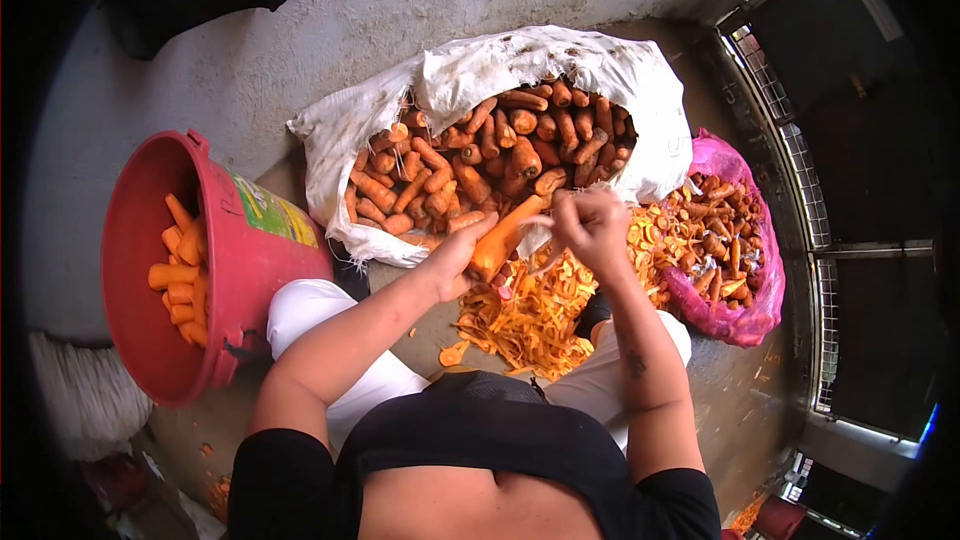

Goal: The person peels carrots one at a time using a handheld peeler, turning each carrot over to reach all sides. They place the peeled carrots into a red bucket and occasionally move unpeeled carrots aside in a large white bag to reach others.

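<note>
My left hand (453,258) is closed around the lower part of a bright orange carrot (507,238), which points up and to the right. Its surface looks smooth and peeled. Just right of the carrot, my right hand (592,227) is closed, with a thin pale streak at its fingers, too blurred to identify. Below both hands lies a heap of carrot peelings (520,325), spread over the floor between the knees. Beyond the hands, a white sack (545,48) lies open, full of unpeeled carrots (440,175).
To the left, a tilted red bucket (265,275) holds several peeled carrots (185,275). At right, a pink bag (765,290) contains carrot scraps (735,240). A grey wall (250,70) rises behind the sack, and dark doors with metal grilles (800,170) stand at far right.
</note>
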`<state>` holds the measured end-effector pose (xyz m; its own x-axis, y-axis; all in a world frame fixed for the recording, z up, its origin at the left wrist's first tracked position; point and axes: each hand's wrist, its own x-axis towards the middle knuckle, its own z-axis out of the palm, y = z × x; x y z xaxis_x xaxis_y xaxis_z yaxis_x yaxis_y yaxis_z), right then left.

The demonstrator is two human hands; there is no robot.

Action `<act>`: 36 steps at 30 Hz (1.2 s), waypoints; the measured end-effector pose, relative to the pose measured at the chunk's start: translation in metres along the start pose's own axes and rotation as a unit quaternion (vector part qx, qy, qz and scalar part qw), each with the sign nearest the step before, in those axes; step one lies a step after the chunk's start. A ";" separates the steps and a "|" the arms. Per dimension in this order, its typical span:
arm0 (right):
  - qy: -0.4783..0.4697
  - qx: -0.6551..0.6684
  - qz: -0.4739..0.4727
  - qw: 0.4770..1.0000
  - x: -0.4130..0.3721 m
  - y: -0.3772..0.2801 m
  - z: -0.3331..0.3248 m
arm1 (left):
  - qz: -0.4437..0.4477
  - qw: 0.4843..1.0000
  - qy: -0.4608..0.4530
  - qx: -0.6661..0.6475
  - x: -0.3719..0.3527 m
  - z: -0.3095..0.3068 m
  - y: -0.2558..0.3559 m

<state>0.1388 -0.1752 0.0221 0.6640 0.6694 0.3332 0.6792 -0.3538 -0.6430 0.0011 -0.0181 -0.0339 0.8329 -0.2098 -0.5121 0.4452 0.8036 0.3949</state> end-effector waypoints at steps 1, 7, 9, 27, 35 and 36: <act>-0.012 -0.042 -0.060 0.997 -0.002 -0.006 0.007 | 0.002 1.000 0.023 -0.012 0.001 0.003 -0.001; 0.010 -0.076 -0.136 0.988 -0.004 -0.018 0.020 | 0.004 0.996 0.088 -0.009 0.004 0.009 -0.005; 0.012 -0.065 -0.123 0.990 -0.004 -0.016 0.023 | 0.005 0.994 0.106 0.005 0.002 0.016 -0.004; -0.024 -0.065 -0.011 0.998 0.004 0.017 -0.001 | -0.001 0.997 0.075 0.022 -0.009 0.016 0.003; -0.013 -0.072 -0.120 0.990 0.000 -0.015 0.023 | 0.015 0.994 0.102 0.038 0.006 0.005 -0.004; -0.015 -0.068 -0.122 0.990 -0.001 -0.011 0.026 | 0.018 0.993 0.105 0.047 0.005 0.009 -0.004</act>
<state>0.1226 -0.1545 0.0110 0.4674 0.7642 0.4445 0.8552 -0.2633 -0.4465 0.0062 -0.0272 -0.0310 0.7669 -0.0533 -0.6395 0.4525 0.7515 0.4800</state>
